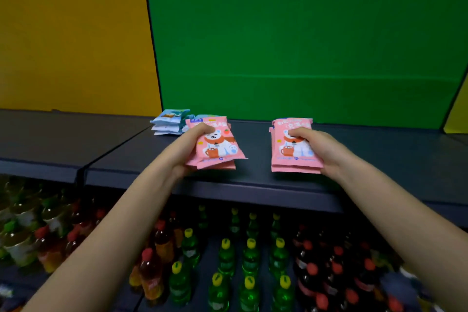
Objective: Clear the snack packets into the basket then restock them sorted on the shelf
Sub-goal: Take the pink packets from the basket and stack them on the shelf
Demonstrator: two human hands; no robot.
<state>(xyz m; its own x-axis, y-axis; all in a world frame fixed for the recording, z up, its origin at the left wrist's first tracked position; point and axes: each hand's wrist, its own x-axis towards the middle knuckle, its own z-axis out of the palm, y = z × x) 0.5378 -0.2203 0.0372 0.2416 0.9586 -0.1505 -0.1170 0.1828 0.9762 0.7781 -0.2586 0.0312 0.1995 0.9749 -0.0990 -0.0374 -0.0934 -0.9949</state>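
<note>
The restocking half of the task looks well under way. The left hand holds the left stack of pink packets, thumb on the printed bear face and fingers curled underneath; its grip is closed round several packets at once, which are fanned a little and tilted. The right hand holds the right stack of pink packets the same way, thumb on top, grip closed round a squarer, neater pile. Both stacks sit low over the front part of the dark shelf, apart from each other with bare shelf between; whether their undersides touch the shelf I cannot tell. Behind the left stack, near the back panel, a pile of blue packets already lies on the shelf (at least 3 deep, by the visible edges); this suggests 1 sort is placed and the pink sort is the one in hand. The basket is not in view, so I cannot tell whether more packets wait in it. What seems left: set the 2 pink stacks down, probably joined as 1 group beside the blue pile, and square them up. Below the shelf stand rows of bottles, no part of this task.
</note>
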